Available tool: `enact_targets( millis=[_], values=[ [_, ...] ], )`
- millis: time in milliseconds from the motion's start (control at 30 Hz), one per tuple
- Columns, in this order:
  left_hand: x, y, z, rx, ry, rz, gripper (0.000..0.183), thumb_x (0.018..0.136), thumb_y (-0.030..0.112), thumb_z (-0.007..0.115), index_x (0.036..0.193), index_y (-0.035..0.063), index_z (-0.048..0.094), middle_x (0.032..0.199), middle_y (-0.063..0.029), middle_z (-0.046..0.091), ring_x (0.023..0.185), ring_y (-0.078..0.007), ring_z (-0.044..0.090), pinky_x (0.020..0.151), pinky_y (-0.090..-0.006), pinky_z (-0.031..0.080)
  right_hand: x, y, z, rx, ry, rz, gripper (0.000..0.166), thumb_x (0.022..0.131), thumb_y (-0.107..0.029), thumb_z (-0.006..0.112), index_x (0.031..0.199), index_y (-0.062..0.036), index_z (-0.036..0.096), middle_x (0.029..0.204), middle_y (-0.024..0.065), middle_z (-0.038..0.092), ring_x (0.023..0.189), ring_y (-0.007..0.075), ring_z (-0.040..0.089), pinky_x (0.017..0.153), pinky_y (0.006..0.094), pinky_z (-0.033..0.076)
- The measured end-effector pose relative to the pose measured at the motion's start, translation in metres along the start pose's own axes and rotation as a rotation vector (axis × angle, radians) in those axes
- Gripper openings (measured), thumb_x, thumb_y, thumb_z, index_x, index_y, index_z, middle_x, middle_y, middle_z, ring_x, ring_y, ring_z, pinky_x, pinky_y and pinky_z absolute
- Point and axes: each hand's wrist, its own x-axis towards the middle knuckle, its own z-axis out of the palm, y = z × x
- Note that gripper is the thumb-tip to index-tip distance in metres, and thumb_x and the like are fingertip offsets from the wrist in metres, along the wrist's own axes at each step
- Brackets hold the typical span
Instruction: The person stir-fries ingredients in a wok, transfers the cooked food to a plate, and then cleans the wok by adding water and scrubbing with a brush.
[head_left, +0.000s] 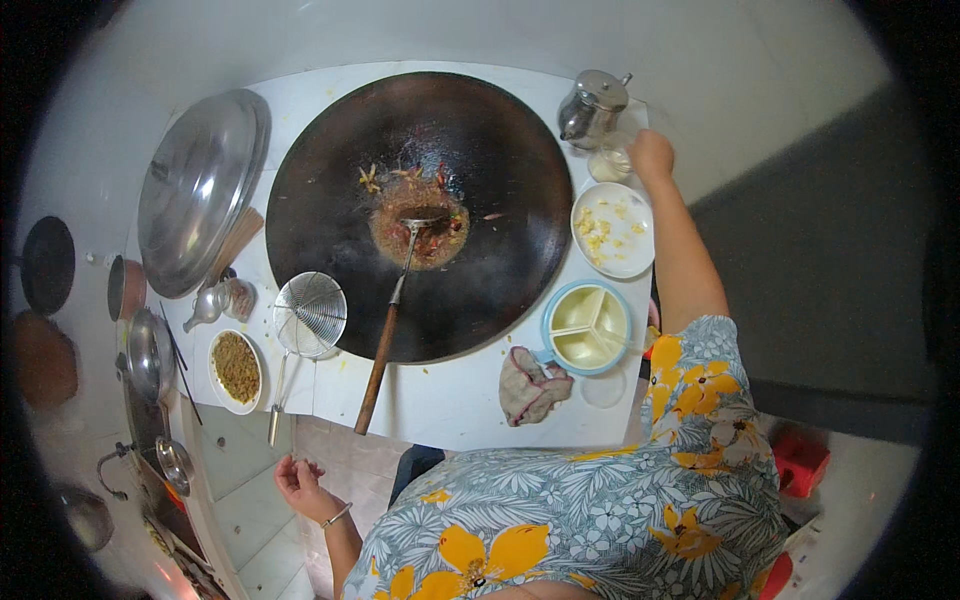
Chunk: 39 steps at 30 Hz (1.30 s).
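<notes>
My right hand is curled in at the right side of a small glass jar holding something pale; what its fingers grip is hidden. Below the table's front edge my left hand hangs loosely bent, holding nothing, a bangle on its wrist. A wide dark wok fills the middle. Reddish-brown food in bubbling liquid lies at its bottom, with scraps stuck above. A wood-handled wok spatula rests in the food, its handle reaching over the near rim.
Left of the wok are a large metal lid, a wire skimmer and a dish of brown minced food. On the right are a metal pot, a plate of yellowish bits, a divided seasoning box and a cloth.
</notes>
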Motion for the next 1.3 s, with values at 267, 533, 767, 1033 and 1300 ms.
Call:
enact_targets(
  millis=[267,533,767,1033,1300],
  values=[
    [0.005,-0.005,0.011,0.072,-0.08,-0.003,0.022,0.081,0.002,0.052,0.103,0.0015,0.05,0.079,-0.0043,0.051,0.064,-0.0102,0.048,0.051,-0.0221,0.04,0.005,-0.001,-0.017,0.262,-0.122,0.256,0.038,0.072,-0.034,0.067,0.085,0.002,0.066,0.089,0.0224,0.063,0.083,0.0349,0.062,0.072,0.0421,0.047],
    [0.009,-0.011,0.008,0.077,-0.095,-0.001,0.021,0.081,0.001,0.052,0.102,0.0017,0.051,0.076,-0.0039,0.051,0.061,-0.0094,0.047,0.049,-0.0213,0.04,0.024,0.026,0.014,0.716,-0.313,0.423,0.036,0.074,-0.035,0.062,0.085,-0.0015,0.066,0.081,0.0212,0.064,0.079,0.0346,0.062,0.068,0.0426,0.048],
    [0.029,-0.054,-0.022,0.145,-0.206,0.027,0.028,0.085,0.007,0.053,0.112,0.0022,0.048,0.1,-0.0103,0.055,0.084,-0.0179,0.055,0.064,-0.0264,0.047,0.007,-0.002,0.02,0.176,0.113,0.042,0.023,0.068,-0.029,0.067,0.074,-0.0068,0.065,0.075,0.0153,0.063,0.068,0.0321,0.061,0.062,0.0409,0.048],
    [0.064,-0.153,-0.104,-0.546,-0.645,-0.034,0.034,0.095,0.021,0.034,0.122,0.0027,0.042,0.12,-0.0149,0.05,0.108,-0.0259,0.049,0.085,-0.0431,0.043,0.004,0.007,-0.011,0.343,-0.05,0.102,0.024,0.068,-0.024,0.069,0.071,-0.0013,0.064,0.074,0.0151,0.063,0.065,0.0287,0.06,0.06,0.0381,0.047],
    [0.002,-0.081,-0.057,-0.15,-0.013,-0.058,0.023,0.081,0.003,0.053,0.103,0.0033,0.051,0.078,-0.0028,0.05,0.061,-0.0094,0.047,0.051,-0.0212,0.04,-0.022,0.025,-0.011,1.344,-0.245,0.564,0.018,0.072,-0.011,0.068,0.061,-0.0061,0.055,0.058,0.0024,0.053,0.042,0.0081,0.04,0.035,0.0235,0.029]
  ],
)
